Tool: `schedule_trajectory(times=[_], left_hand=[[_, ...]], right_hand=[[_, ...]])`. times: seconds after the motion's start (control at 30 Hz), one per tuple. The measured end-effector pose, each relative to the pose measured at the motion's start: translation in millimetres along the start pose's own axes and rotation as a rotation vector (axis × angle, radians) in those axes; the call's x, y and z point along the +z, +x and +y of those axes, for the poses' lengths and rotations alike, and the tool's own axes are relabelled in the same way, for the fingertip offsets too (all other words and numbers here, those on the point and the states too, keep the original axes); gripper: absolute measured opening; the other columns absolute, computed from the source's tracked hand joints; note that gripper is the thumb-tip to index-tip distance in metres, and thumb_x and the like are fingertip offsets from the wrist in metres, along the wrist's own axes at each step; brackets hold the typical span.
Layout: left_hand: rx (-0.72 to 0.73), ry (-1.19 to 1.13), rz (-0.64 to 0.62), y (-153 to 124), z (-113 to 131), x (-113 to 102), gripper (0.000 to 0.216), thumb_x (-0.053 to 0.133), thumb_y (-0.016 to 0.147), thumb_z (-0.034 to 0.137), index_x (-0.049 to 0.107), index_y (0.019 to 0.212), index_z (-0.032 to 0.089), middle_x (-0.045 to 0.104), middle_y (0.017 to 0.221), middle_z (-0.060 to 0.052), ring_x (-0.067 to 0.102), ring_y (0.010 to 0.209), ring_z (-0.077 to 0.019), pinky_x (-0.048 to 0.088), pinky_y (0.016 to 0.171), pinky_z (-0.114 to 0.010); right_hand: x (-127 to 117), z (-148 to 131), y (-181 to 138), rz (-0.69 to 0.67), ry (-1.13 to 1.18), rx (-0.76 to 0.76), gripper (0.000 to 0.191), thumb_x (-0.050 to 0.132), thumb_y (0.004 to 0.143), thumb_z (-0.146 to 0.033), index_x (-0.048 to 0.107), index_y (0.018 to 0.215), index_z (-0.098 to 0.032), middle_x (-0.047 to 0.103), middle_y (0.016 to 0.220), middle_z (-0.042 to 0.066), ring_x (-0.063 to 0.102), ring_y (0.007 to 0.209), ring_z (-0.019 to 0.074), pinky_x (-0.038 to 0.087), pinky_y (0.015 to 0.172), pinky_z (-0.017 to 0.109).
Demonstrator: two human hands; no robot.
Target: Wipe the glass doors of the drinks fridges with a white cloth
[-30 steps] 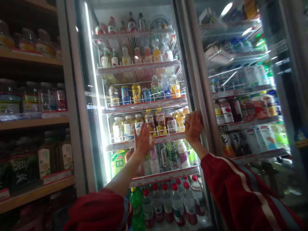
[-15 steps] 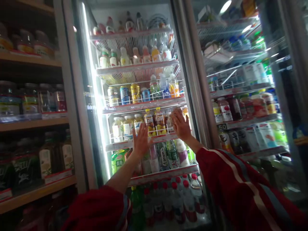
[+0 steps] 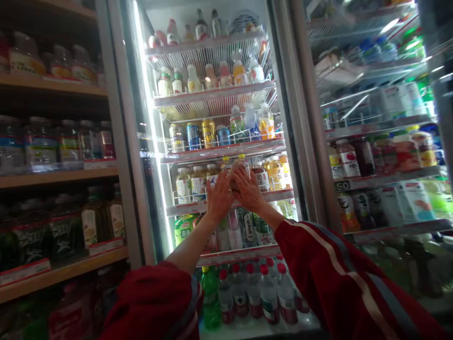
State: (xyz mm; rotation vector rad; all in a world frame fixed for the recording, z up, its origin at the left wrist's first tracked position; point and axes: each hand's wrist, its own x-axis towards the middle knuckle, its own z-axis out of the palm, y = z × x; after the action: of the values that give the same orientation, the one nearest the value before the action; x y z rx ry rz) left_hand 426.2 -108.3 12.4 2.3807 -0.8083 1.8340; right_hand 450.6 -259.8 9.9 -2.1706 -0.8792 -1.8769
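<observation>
In the middle of the head view is the glass door [image 3: 219,111] of a lit drinks fridge. My right hand [image 3: 247,189] presses a pale, crumpled cloth [image 3: 239,165] against the glass; the fingers cover most of it. Close on its left, my left hand [image 3: 220,198] lies open on the door, its fingers stretched upward and nearly touching the right hand. Behind both hands, inside the fridge, bottles with yellow caps are partly hidden. Red sleeves with pale stripes cover both forearms.
Several fridge shelves [image 3: 222,153] carry bottles and cans behind the glass. A metal door frame [image 3: 300,118] stands to the right, with another stocked fridge [image 3: 378,179] beyond. Wooden shelves [image 3: 63,177] full of bottles rise on the left.
My right hand has moved left across the glass with the cloth, coming close to my left hand. The view has shifted slightly to the left.
</observation>
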Motion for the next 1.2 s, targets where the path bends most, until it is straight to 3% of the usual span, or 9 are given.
schedule_trajectory(times=[0.13, 0.27, 0.33, 0.43, 0.6, 0.73, 1.0, 1.07, 1.2], left_hand=[[0.086, -0.062, -0.1, 9.9, 12.0, 4.6, 0.054, 0.032, 0.09, 0.022, 0.026, 0.143, 0.017, 0.034, 0.148, -0.01, 0.029, 0.137, -0.0194, 0.011, 0.115, -0.05], [0.078, 0.0, -0.047, 16.9, 27.4, 19.0, 0.052, 0.033, 0.091, 0.027, 0.03, 0.141, 0.017, 0.032, 0.148, -0.01, 0.026, 0.139, -0.0225, 0.006, 0.114, -0.055], [0.087, 0.04, -0.009, 21.0, 34.3, 26.1, 0.05, 0.033, 0.091, 0.025, 0.033, 0.141, 0.017, 0.031, 0.149, -0.01, 0.022, 0.14, -0.0226, 0.005, 0.114, -0.055], [0.136, 0.069, -0.007, 25.6, 35.3, 30.5, 0.045, 0.033, 0.092, 0.024, 0.039, 0.136, 0.018, 0.032, 0.149, -0.009, 0.02, 0.141, -0.0221, 0.005, 0.115, -0.054], [0.103, 0.099, -0.006, 18.8, -0.3, 15.1, 0.041, 0.04, 0.091, 0.035, 0.048, 0.128, 0.018, 0.038, 0.145, -0.01, 0.027, 0.138, -0.024, -0.001, 0.114, -0.056], [-0.033, 0.165, 0.079, 8.0, -28.8, 3.0, 0.047, 0.042, 0.091, 0.035, 0.042, 0.134, 0.017, 0.036, 0.146, -0.013, 0.027, 0.138, -0.0249, -0.003, 0.113, -0.056], [0.157, 0.186, 0.04, -5.5, -25.9, 11.7, 0.049, 0.038, 0.092, 0.04, 0.04, 0.136, 0.019, 0.04, 0.144, -0.011, 0.027, 0.138, -0.0224, -0.001, 0.114, -0.054], [0.081, 0.186, 0.038, -9.4, -41.1, 3.7, 0.05, 0.038, 0.092, 0.039, 0.039, 0.137, 0.019, 0.038, 0.145, -0.011, 0.028, 0.138, -0.0234, -0.001, 0.114, -0.053], [-0.212, 0.217, 0.094, -16.7, -79.4, -17.1, 0.054, 0.039, 0.091, 0.034, 0.032, 0.142, 0.018, 0.033, 0.147, -0.013, 0.027, 0.138, -0.026, 0.0, 0.114, -0.053]], right_hand=[[2.2, 1.8, -13.7, 0.119, 0.197, -0.01, 0.069, 0.037, 0.082, -0.021, 0.015, 0.146, -0.011, 0.034, 0.147, 0.013, 0.025, 0.139, 0.0205, 0.024, 0.112, 0.047], [4.4, 1.5, -16.3, 0.34, 0.307, 0.112, 0.061, 0.029, 0.088, -0.022, 0.013, 0.146, -0.017, 0.029, 0.15, 0.009, 0.027, 0.138, 0.0183, 0.034, 0.109, 0.042], [8.1, 0.1, -17.4, 0.409, 0.282, 0.171, 0.059, 0.029, 0.089, -0.024, 0.012, 0.146, -0.02, 0.026, 0.151, 0.008, 0.024, 0.139, 0.0193, 0.033, 0.109, 0.044], [16.1, 0.6, -23.3, 0.402, 0.169, 0.199, 0.06, 0.029, 0.09, -0.028, 0.011, 0.147, -0.022, 0.025, 0.151, 0.009, 0.023, 0.14, 0.0228, 0.027, 0.11, 0.05], [23.3, 2.6, -33.5, 0.341, 0.03, 0.179, 0.059, 0.029, 0.091, -0.03, 0.016, 0.147, -0.018, 0.03, 0.149, 0.013, 0.027, 0.138, 0.0246, 0.019, 0.111, 0.051], [21.7, -0.3, -30.6, 0.337, -0.047, 0.164, 0.057, 0.029, 0.092, -0.032, 0.017, 0.146, -0.018, 0.034, 0.147, 0.014, 0.03, 0.137, 0.0241, 0.017, 0.111, 0.051], [28.1, -15.5, -13.0, 0.314, -0.095, 0.118, 0.052, 0.03, 0.092, -0.032, 0.028, 0.143, -0.019, 0.041, 0.143, 0.013, 0.03, 0.137, 0.0234, 0.018, 0.111, 0.05], [28.4, -19.4, -12.8, 0.282, -0.098, 0.097, 0.05, 0.031, 0.092, -0.033, 0.034, 0.14, -0.019, 0.043, 0.141, 0.013, 0.031, 0.136, 0.0232, 0.017, 0.111, 0.049], [26.7, -21.5, -15.2, 0.23, -0.125, 0.096, 0.046, 0.033, 0.091, -0.032, 0.042, 0.134, -0.019, 0.042, 0.143, 0.011, 0.03, 0.137, 0.023, 0.016, 0.112, 0.048]])
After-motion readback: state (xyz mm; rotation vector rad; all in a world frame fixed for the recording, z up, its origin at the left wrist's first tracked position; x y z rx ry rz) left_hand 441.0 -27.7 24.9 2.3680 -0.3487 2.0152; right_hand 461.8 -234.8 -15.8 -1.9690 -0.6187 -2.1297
